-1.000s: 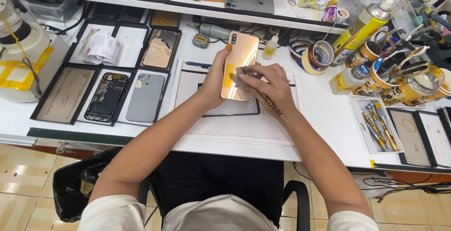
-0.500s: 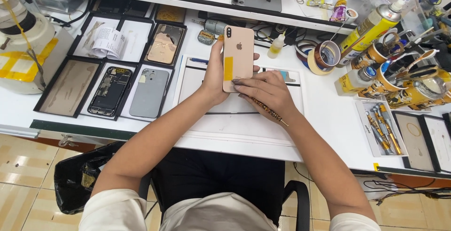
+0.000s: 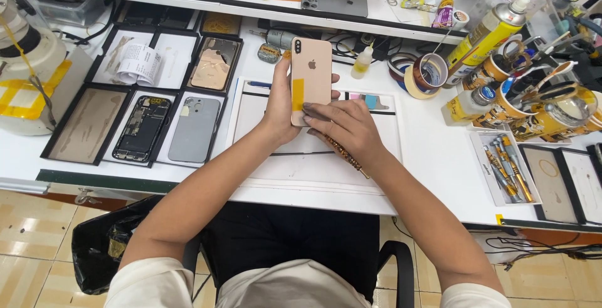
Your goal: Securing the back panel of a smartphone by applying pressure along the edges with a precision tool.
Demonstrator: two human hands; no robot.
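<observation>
Fingers (image 3: 279,104) of left hand (image 3: 282,110) clamped on gold phone (image 3: 310,73), back up, above desk (image 3: 433,157) middle | right hand (image 3: 342,126) fingertips on lower edge, thin tool (image 3: 345,154) tucked under | step: inspecting back | next: needs steady grip, careful prying.

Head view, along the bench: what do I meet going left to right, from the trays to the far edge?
Black trays of phone parts → left hand → gold phone → right hand → tape rolls → yellow spray can → tray of screwdrivers.

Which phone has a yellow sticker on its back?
The gold phone held up in the left hand. The grey phone back and opened black phone in trays have none.
</observation>
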